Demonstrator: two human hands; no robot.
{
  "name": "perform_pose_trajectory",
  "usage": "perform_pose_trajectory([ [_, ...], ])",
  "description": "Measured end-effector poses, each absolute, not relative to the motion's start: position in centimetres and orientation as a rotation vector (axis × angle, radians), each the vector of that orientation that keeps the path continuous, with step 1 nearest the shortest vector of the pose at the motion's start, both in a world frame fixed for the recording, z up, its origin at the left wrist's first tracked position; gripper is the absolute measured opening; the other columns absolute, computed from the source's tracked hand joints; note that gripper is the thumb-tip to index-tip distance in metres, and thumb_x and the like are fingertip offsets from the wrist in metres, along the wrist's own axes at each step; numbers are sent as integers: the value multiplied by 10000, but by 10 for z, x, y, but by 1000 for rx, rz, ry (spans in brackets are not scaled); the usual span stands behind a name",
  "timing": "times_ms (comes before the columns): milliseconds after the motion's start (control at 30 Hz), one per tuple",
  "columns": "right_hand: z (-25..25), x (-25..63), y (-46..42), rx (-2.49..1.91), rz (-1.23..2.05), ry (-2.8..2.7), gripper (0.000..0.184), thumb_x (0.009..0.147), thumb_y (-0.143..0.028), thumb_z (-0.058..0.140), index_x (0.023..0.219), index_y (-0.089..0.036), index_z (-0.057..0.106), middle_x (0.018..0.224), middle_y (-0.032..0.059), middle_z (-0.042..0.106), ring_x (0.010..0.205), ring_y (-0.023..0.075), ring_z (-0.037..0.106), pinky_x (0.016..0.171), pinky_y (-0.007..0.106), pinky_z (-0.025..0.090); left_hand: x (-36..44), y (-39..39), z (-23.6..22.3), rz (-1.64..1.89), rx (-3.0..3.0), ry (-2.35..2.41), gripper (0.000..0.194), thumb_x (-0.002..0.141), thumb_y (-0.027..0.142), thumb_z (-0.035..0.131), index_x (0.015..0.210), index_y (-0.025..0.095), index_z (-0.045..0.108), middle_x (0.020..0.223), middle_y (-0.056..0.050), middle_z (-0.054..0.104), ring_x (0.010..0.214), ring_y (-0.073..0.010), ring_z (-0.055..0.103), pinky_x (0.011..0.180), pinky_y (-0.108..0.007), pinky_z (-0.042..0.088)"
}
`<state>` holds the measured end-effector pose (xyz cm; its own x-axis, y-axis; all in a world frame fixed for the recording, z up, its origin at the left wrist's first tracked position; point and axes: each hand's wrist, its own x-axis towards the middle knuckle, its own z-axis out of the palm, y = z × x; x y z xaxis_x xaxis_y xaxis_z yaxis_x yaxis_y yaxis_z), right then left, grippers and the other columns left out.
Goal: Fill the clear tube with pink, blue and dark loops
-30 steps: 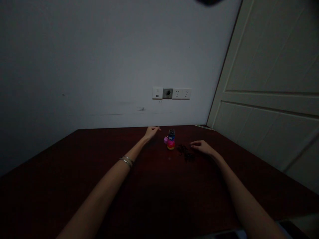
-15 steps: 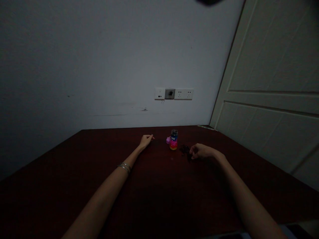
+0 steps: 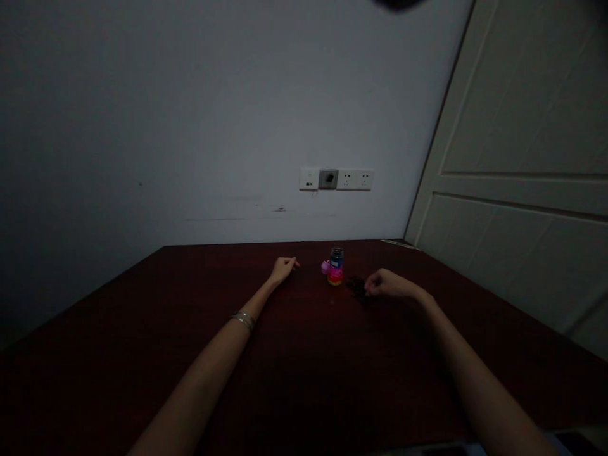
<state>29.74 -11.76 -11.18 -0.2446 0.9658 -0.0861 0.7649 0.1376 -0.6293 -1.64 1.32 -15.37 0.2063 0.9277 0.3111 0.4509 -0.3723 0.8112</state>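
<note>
A small jar [image 3: 335, 266] with coloured bands of pink, orange and blue stands far out on the dark red table [image 3: 304, 354]; a pink lid [image 3: 325, 267] lies just left of it. My left hand [image 3: 283, 268] rests on the table left of the jar, fingers curled loosely, nothing seen in it. My right hand [image 3: 387, 284] sits right of the jar with fingers pinched over a dark pile of small things [image 3: 357, 288] that I cannot make out. Thin bangles [image 3: 243, 320] ring my left wrist.
A grey wall stands behind the table, with a row of sockets [image 3: 336, 180] above the jar. A pale panelled door [image 3: 522, 190] closes the right side. The room is dim.
My left hand drew back from the far edge and curled its fingers. My right hand went from flat to pinched at the dark pile. The view shifted slightly left.
</note>
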Motion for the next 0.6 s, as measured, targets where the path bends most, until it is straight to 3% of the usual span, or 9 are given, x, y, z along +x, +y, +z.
perform_pose_trajectory([
  [333, -59, 286, -117, -1480, 691, -2051, 286, 595, -348, 629, 770, -123, 663, 723, 54, 662, 664, 161, 572, 615, 261, 426, -17, 15, -157, 1128, 1877, 1230, 427, 769, 427, 411, 704, 91, 667, 537, -10, 530, 512, -106, 460, 541, -224, 333],
  [600, -3, 256, -80, -1408, 558, -2085, 261, 604, -317, 623, 759, -112, 670, 700, 62, 662, 638, 151, 572, 599, 253, 427, -18, 14, -156, 1138, 1867, 1229, 426, 768, 427, 416, 700, 93, 672, 535, -14, 542, 511, -108, 463, 550, -230, 335],
])
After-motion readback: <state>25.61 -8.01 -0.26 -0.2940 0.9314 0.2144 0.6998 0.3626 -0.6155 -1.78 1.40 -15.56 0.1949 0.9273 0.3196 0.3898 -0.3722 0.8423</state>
